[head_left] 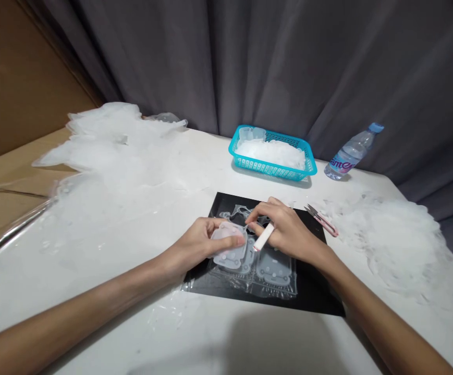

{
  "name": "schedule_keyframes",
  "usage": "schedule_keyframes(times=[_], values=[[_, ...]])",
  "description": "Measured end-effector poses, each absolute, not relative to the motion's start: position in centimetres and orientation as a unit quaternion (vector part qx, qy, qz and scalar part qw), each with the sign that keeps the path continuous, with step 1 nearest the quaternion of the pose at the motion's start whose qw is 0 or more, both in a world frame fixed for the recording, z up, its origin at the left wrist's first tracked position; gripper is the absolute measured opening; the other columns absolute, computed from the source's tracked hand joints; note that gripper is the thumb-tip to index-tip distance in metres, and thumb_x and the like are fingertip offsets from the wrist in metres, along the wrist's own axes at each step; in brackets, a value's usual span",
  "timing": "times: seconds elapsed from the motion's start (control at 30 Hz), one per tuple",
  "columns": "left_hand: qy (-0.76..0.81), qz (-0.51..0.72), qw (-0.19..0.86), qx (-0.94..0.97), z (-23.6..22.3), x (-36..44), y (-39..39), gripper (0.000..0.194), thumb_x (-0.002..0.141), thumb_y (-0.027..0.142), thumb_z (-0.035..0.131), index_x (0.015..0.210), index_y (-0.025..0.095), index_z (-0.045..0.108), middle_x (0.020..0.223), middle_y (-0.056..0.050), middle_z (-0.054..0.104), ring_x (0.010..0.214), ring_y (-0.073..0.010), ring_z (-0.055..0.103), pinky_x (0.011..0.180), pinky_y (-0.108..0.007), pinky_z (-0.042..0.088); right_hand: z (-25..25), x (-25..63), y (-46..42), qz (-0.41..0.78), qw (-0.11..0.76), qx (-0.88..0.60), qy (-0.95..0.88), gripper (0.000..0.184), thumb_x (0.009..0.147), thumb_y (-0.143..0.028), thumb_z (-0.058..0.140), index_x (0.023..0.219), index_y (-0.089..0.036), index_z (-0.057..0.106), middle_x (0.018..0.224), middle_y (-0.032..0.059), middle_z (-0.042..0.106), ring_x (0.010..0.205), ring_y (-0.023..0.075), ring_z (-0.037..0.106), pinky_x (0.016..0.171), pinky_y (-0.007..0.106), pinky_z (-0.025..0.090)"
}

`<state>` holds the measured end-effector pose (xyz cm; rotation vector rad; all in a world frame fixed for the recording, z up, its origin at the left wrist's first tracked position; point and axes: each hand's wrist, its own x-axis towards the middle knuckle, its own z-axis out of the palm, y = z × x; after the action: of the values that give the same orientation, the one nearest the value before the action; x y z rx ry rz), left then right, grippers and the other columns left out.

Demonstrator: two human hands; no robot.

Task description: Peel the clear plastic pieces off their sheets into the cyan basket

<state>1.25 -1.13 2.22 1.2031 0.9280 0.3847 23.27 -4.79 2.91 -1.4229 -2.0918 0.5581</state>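
Observation:
My left hand (214,240) is closed on a translucent plastic piece (229,252) with rounded corners, thumb on top. My right hand (283,224) pinches a thin strip of clear plastic beside that piece. A white stick-like handle (264,238) with a pinkish end is also held in it; its other end is hidden by the fingers. Under both hands, a clear plastic sheet (276,265) with similar rounded shapes and cut-out gaps lies on a black mat (312,291).
Behind the mat stands a turquoise basket (273,169) of translucent pieces. A water bottle (347,156) is to its right. Small pink-handled thread snips (323,221) lie by the mat's right edge. Translucent plastic heaps pile up at left (105,140) and right (406,245).

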Motion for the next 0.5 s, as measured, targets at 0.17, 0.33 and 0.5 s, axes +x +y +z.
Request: schedule_keyframes(times=[0.17,0.33,0.5], values=[[0.454,0.153,0.723,0.497,2.6,1.1,-1.2,0.034,0.074,0.039,0.088,0.088,0.011,0.076,0.072,-0.004,0.072,0.06,-0.0123,0.061,0.057,-0.023,0.044,1.6,22.5,-4.2,0.101,0.273,-0.554,-0.78,0.008,0.095,-0.014,0.064,0.092,-0.021,0.067,0.094,0.0052,0.074,0.091,0.0235,0.058,0.078,0.035,0.042],[0.398,0.182,0.716,0.544,2.4,0.8,-0.5,0.033,0.081,0.042,0.084,0.095,0.014,0.075,0.082,-0.004,0.073,0.07,-0.0145,0.065,0.064,-0.025,0.048,4.4,23.7,-4.4,0.28,0.257,-0.514,-0.769,0.006,0.094,-0.017,0.067,0.092,-0.022,0.071,0.093,0.001,0.075,0.089,0.019,0.064,0.079,0.032,0.046],[0.362,0.18,0.694,0.595,1.9,0.7,-0.4,0.032,0.087,0.045,0.078,0.097,0.015,0.073,0.083,-0.003,0.071,0.073,-0.015,0.064,0.067,-0.026,0.048,6.1,24.7,-4.8,0.33,0.213,-0.498,-0.773,0.024,0.091,-0.012,0.064,0.109,-0.024,0.075,0.098,0.0013,0.074,0.092,0.019,0.065,0.082,0.032,0.047]])
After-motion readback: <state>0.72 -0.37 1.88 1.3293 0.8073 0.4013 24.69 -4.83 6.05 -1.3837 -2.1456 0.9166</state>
